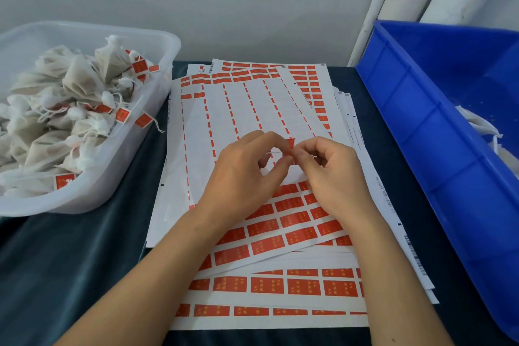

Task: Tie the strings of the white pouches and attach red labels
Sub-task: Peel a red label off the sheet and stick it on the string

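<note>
- Left hand (247,174) first: my thumb and forefinger are curled in and pinch a thin white string (273,152) just above the sheets; I can't see the pouch it belongs to, which I take to be hidden under my hands.
- Far left on the table (84,261), the clear tub (157,45) holds the finished white pouches (64,109), tied, many with red tags showing.
- Between my fingertips sits one red label (290,143), pinched from both sides where the hands meet.
- Beneath them lies the stack of label sheets (280,250); the top sheet is peeled bare in its middle columns, with full rows left nearer me.
- Right hand (334,174) is curled too, fingertips closed on the label's other edge.
- Far right, the blue bin (421,126) shows some white fabric, probably untagged pouches.
- I judge this to be the labelling step: next I need to fold the label squarely over the string and press its halves together.
</note>
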